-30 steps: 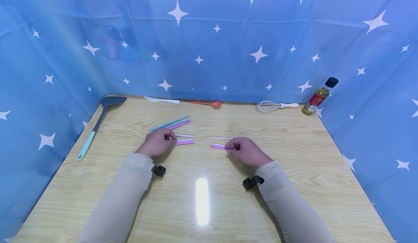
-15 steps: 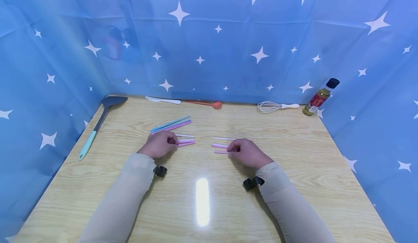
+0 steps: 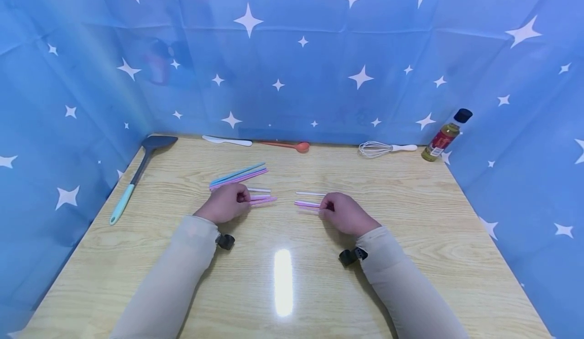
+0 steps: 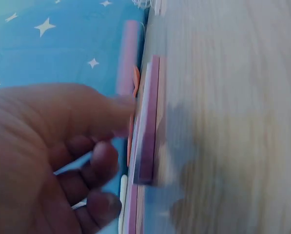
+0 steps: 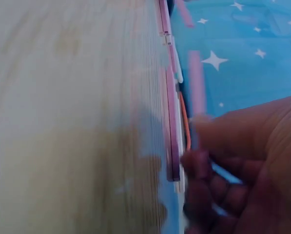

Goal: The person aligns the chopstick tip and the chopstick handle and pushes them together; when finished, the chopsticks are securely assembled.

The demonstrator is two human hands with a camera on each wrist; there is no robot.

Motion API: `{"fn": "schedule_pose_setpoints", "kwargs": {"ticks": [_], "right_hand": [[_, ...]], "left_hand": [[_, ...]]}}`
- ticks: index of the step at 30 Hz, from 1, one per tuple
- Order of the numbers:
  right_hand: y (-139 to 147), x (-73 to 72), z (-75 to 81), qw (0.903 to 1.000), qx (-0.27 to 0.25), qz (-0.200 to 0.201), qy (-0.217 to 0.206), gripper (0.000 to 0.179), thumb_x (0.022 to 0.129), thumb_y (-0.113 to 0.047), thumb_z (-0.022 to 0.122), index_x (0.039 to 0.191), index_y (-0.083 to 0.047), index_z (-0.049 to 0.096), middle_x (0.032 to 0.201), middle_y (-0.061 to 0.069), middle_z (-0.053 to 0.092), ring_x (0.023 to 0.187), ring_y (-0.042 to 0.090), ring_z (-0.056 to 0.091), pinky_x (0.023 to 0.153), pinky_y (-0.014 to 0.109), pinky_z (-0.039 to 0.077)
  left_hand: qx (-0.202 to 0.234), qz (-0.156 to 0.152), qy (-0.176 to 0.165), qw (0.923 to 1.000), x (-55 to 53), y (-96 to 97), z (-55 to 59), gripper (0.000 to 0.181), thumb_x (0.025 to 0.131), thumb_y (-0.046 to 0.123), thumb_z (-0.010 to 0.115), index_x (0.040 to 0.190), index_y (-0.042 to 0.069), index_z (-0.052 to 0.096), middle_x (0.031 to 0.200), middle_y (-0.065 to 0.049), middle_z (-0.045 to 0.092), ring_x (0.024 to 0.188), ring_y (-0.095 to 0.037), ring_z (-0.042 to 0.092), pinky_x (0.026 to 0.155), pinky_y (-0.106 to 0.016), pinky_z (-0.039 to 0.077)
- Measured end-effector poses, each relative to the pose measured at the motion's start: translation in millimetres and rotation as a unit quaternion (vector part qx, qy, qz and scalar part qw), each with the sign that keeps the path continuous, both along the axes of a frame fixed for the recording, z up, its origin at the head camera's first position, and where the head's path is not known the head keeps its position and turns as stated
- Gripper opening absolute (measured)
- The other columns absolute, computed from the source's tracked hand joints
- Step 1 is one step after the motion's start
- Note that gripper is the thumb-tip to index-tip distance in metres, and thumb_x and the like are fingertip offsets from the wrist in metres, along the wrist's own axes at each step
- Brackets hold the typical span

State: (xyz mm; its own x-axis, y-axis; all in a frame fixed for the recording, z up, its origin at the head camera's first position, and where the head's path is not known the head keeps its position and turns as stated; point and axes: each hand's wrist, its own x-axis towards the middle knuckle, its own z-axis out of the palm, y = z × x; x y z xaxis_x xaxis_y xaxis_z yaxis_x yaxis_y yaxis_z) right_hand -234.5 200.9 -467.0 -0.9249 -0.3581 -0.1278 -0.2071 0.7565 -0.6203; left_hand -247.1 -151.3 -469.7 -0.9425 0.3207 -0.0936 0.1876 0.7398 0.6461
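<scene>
In the head view my left hand [image 3: 224, 203] pinches a thin, straw-like pink stick [image 4: 128, 58] between thumb and finger; it is blurred. My right hand [image 3: 345, 211] pinches another blurred pink stick [image 5: 197, 83] the same way. Both held sticks are lifted above the table, their free ends towards each other with a gap between. Beside the left hand lie a white stick [image 3: 259, 190] and a pink-purple stick [image 3: 261, 196]. A white stick [image 3: 311, 193] and a purple stick [image 3: 306, 203] lie by the right hand, partly hidden by its fingers.
Behind the left hand lies a bundle of blue sticks [image 3: 237, 173] and pink sticks [image 3: 250, 176]. Along the back are a spatula [image 3: 143, 164], a white knife [image 3: 226, 140], an orange spoon [image 3: 301, 147], a whisk [image 3: 388, 148] and an oil bottle [image 3: 442, 139]. A starred curtain [image 3: 292, 75] encloses the table.
The left hand's pink stick now tilts and reaches further right. The right hand has shifted slightly right, its pink stick moving from the row to in front of it, now blurred.
</scene>
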Motion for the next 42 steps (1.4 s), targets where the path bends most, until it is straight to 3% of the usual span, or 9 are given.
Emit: {"fn": "schedule_pose_setpoints", "kwargs": {"ticks": [6, 13, 26, 37, 42], "right_hand": [[-3.2, 1.6, 1.3, 0.9940, -0.104, -0.013, 0.032, 0.007, 0.105, -0.011, 0.065, 0.109, -0.012, 0.070, 0.088, 0.002, 0.061, 0.077, 0.019, 0.054, 0.068, 0.031, 0.047], [-5.1, 3.0, 6.0, 0.9847, -0.161, -0.030, 0.062, 0.012, 0.105, -0.011, 0.066, 0.111, -0.012, 0.075, 0.094, 0.004, 0.069, 0.077, 0.020, 0.056, 0.065, 0.028, 0.049], [-8.5, 5.5, 5.1, 0.9794, -0.181, -0.023, 0.085, 0.011, 0.103, -0.008, 0.067, 0.109, -0.009, 0.076, 0.094, 0.004, 0.069, 0.080, 0.019, 0.056, 0.069, 0.026, 0.048], [-8.1, 4.9, 4.3, 0.9770, -0.190, -0.027, 0.094, 0.011, 0.103, -0.006, 0.067, 0.108, -0.008, 0.076, 0.091, 0.005, 0.068, 0.078, 0.019, 0.055, 0.066, 0.026, 0.047], [-8.1, 4.4, 3.2, 0.9766, -0.192, -0.024, 0.094, 0.010, 0.102, -0.006, 0.068, 0.107, -0.008, 0.077, 0.091, 0.005, 0.068, 0.078, 0.019, 0.055, 0.066, 0.026, 0.047]], "left_hand": [[0.085, -0.023, 0.012, 0.9961, 3.6, 11.8, 2.6, 0.005, 0.103, 0.014, 0.069, 0.099, 0.015, 0.066, 0.090, -0.002, 0.062, 0.077, -0.019, 0.052, 0.069, -0.034, 0.047], [0.117, -0.040, 0.031, 0.9919, 6.4, 18.0, 3.2, 0.005, 0.104, 0.015, 0.067, 0.101, 0.011, 0.066, 0.089, -0.002, 0.059, 0.075, -0.019, 0.049, 0.066, -0.031, 0.043], [0.135, -0.055, 0.042, 0.9884, 8.9, 21.2, 4.7, 0.007, 0.105, 0.014, 0.066, 0.102, 0.008, 0.065, 0.092, -0.001, 0.060, 0.078, -0.020, 0.049, 0.068, -0.029, 0.043], [0.151, -0.050, 0.060, 0.9854, 7.8, 20.7, 2.2, 0.004, 0.103, 0.011, 0.067, 0.100, 0.012, 0.065, 0.093, -0.001, 0.061, 0.079, -0.018, 0.049, 0.069, -0.028, 0.042], [0.160, -0.047, 0.068, 0.9837, 8.7, 21.5, 3.7, 0.003, 0.104, 0.012, 0.068, 0.102, 0.009, 0.066, 0.092, -0.001, 0.060, 0.078, -0.019, 0.047, 0.069, -0.028, 0.040]]}}
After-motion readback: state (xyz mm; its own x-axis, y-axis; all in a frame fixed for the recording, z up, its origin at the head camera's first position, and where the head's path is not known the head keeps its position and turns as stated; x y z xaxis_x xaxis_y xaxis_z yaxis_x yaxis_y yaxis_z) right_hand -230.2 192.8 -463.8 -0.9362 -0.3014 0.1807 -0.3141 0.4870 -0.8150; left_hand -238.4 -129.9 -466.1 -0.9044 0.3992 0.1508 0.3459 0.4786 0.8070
